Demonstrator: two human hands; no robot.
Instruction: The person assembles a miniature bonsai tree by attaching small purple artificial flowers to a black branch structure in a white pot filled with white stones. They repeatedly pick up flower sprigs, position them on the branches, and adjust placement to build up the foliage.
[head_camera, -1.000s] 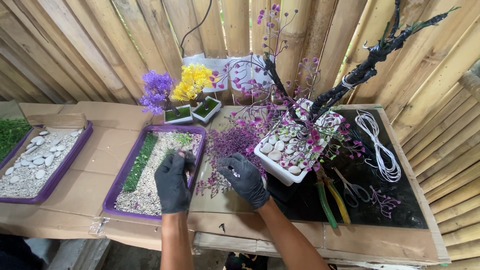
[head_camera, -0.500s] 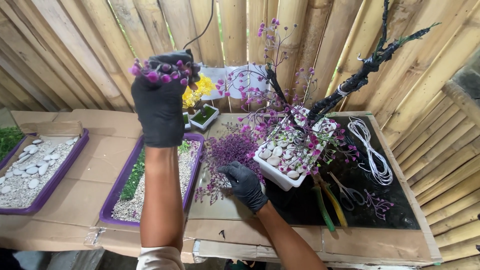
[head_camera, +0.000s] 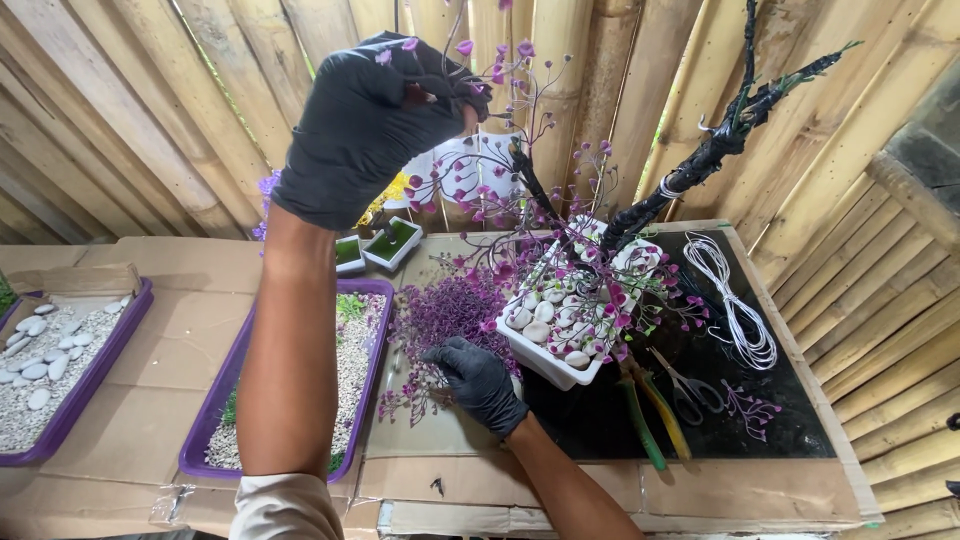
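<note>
My left hand is raised high, closed on a purple flower sprig. My right hand presses, fingers curled, the loose sprig pile just left of the white planter.

No labels, signs or screens; only flattened cardboard as packaging.

Flattened brown cardboard sheets cover the table under and around the white planter. A folded cardboard flap lies far left of the planter, and torn clear tape clings to the near cardboard edge, down-left of the planter.
</note>
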